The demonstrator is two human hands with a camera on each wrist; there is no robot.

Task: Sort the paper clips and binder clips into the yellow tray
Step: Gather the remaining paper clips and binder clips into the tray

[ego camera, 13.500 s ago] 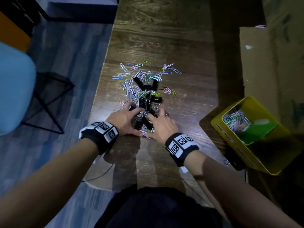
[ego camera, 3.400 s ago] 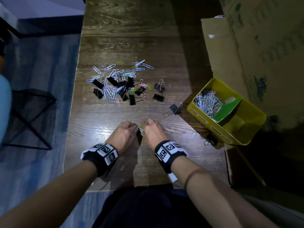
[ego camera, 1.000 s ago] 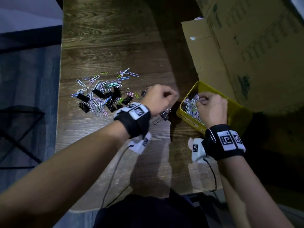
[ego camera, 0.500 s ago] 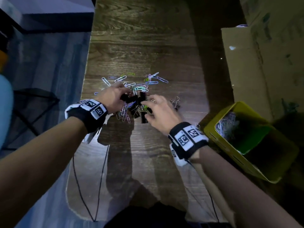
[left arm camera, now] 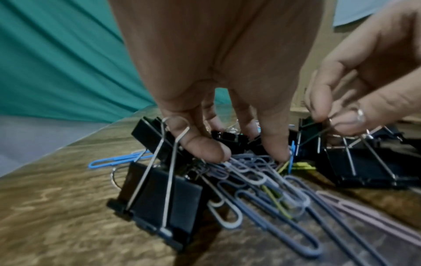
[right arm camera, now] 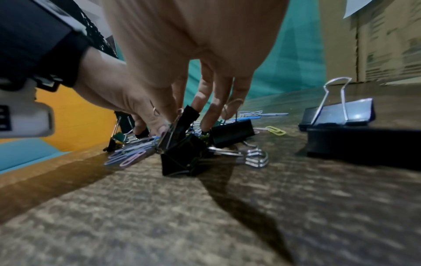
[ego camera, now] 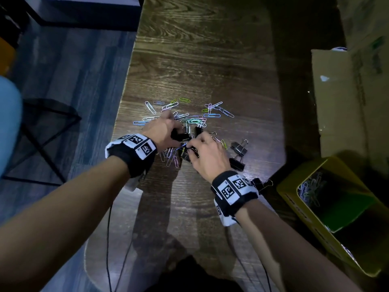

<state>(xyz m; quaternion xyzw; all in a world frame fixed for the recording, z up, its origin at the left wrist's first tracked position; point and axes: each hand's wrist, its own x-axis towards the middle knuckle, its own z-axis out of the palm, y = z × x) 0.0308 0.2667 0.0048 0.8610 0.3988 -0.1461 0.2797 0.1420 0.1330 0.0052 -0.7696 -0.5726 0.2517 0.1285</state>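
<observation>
Wood-grain table (ego camera: pixel 202 60) fills the middle of the head view, with a large cardboard box (ego camera: pixel 353 98) standing along its right side. Just near of the box, at the table's right edge, the yellow tray (ego camera: pixel 294 209) is seen, split by a green divider (ego camera: pixel 345 209); a heap of paper clips (ego camera: pixel 311 188) lies in its far compartment, while the contents of the near compartment are lost in shadow.

Both hands are brought together over the mixed pile at the table's centre. The left hand (ego camera: pixel 162 131) is curled down into the pile, and in the left wrist view its thumb and fingertips (left arm camera: pixel 205 149) are pressed onto a bunch of paper clips (left arm camera: pixel 262 181); whether those are pinched or only touched cannot be told. The right hand (ego camera: pixel 207 153) is closed on the wire handle of a black binder clip (right arm camera: pixel 180 153), pinched between thumb and fingers.

Loose coloured paper clips (ego camera: pixel 181 114) are scattered on the far side of the hands. Two more binder clips (ego camera: pixel 239 148) are set just right of the right hand, and another one (ego camera: pixel 261 184) lies beside the right wrist, near the tray.
</observation>
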